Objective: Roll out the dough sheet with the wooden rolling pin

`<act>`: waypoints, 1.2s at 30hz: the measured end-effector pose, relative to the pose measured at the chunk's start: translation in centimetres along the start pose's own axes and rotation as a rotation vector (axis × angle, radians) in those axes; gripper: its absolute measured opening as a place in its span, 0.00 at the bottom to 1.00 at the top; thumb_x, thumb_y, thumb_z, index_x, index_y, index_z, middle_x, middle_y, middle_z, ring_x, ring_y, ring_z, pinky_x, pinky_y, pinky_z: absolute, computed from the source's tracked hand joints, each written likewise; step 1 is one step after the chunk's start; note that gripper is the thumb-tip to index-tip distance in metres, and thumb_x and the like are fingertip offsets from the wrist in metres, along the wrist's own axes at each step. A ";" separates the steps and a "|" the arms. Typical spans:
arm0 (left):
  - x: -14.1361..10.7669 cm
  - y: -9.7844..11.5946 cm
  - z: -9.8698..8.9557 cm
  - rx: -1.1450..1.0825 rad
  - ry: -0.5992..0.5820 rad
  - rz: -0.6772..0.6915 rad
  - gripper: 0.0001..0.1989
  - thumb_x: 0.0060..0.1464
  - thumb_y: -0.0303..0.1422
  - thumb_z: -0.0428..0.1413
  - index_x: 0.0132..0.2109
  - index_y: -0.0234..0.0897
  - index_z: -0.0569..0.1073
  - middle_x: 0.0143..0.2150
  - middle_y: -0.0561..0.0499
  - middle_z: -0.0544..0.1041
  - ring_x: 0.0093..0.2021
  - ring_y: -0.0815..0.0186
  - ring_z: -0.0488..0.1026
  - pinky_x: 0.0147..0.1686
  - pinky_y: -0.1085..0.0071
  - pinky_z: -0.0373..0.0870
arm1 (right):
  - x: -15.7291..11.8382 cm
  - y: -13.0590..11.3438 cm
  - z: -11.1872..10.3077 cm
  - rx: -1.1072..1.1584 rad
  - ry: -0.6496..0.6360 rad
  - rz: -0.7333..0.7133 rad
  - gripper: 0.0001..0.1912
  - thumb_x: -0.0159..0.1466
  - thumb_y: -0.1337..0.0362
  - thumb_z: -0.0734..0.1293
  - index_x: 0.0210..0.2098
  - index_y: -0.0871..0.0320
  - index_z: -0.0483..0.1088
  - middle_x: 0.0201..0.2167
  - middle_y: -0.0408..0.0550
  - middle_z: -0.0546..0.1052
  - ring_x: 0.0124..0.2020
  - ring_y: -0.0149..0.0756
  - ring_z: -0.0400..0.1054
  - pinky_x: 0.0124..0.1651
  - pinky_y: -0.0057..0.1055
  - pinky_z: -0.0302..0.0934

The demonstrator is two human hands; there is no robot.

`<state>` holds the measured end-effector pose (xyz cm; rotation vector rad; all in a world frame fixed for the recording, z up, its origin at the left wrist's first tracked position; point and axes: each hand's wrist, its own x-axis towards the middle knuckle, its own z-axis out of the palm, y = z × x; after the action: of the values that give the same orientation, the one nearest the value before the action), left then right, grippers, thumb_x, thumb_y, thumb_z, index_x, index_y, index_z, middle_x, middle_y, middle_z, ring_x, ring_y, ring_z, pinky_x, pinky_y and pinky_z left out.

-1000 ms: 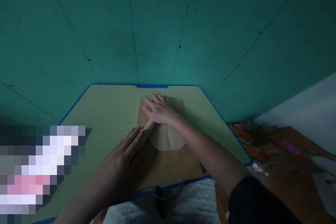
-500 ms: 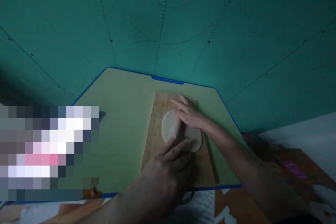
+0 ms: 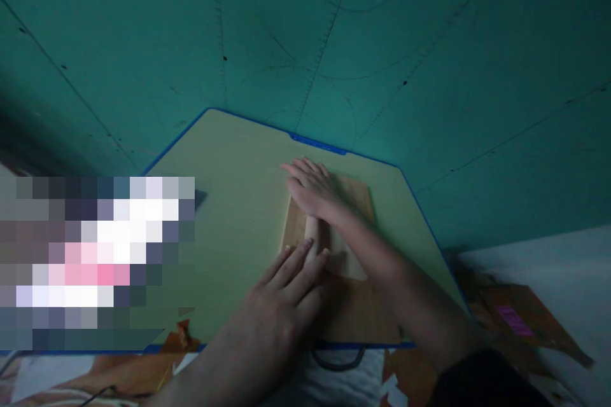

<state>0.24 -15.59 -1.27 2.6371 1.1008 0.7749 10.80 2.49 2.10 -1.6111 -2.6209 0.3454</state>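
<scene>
A flat, pale sheet of dough (image 3: 344,248) lies on a wooden cutting board (image 3: 356,311). Over its left side rests a light, slim rolling pin (image 3: 312,229), largely covered by my hands. Near the front end of the pin, my left hand (image 3: 286,296) lies with its fingers stretched forward over it. My right hand (image 3: 310,187) lies flat across the far end, fingers extended past the board's left edge. Neither hand is wrapped round the pin. My right forearm hides part of the dough and the board's right side.
Under the board is a pale yellow-green tabletop (image 3: 229,203) with a blue rim, against a green wall (image 3: 267,25). A pixelated patch covers the left side. A dark handle (image 3: 338,362) sticks out at the front edge; brown cardboard (image 3: 534,305) lies at the right.
Both hands have moved left with the rolling pin across the dough. The dough's left part, visible before, is now mostly covered. The view has tilted slightly.
</scene>
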 end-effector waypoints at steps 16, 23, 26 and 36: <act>3.6 3.3 1.7 0.001 0.004 0.090 0.15 0.66 0.36 0.52 0.55 0.36 0.76 0.62 0.44 0.74 0.71 0.51 0.57 0.72 0.50 0.50 | -3.8 7.1 0.4 0.074 0.045 -0.046 0.29 0.68 0.62 0.57 0.68 0.56 0.61 0.74 0.52 0.52 0.74 0.51 0.42 0.73 0.53 0.40; 4.0 4.0 2.3 0.051 0.022 0.123 0.20 0.67 0.38 0.51 0.59 0.32 0.73 0.66 0.41 0.70 0.69 0.51 0.62 0.71 0.51 0.53 | -4.9 7.8 0.5 0.202 0.046 0.008 0.31 0.70 0.63 0.52 0.72 0.59 0.54 0.75 0.55 0.47 0.74 0.46 0.43 0.73 0.49 0.43; 2.9 2.9 1.9 0.024 -0.001 0.081 0.22 0.66 0.36 0.51 0.64 0.35 0.69 0.67 0.44 0.69 0.72 0.51 0.57 0.71 0.50 0.56 | -3.8 5.7 0.3 0.114 0.058 -0.012 0.29 0.70 0.62 0.55 0.69 0.57 0.59 0.74 0.53 0.52 0.74 0.49 0.44 0.73 0.51 0.41; -0.5 0.5 -0.7 0.162 0.034 0.023 0.22 0.64 0.25 0.47 0.63 0.35 0.70 0.69 0.37 0.65 0.72 0.49 0.55 0.61 0.49 0.72 | -1.1 -0.1 0.5 0.017 0.109 -0.135 0.29 0.69 0.62 0.57 0.68 0.59 0.60 0.68 0.53 0.65 0.73 0.51 0.46 0.73 0.57 0.37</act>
<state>-0.12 -16.27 -0.66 2.7839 1.1914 0.7680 11.14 1.37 1.74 -1.3969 -2.6190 0.2642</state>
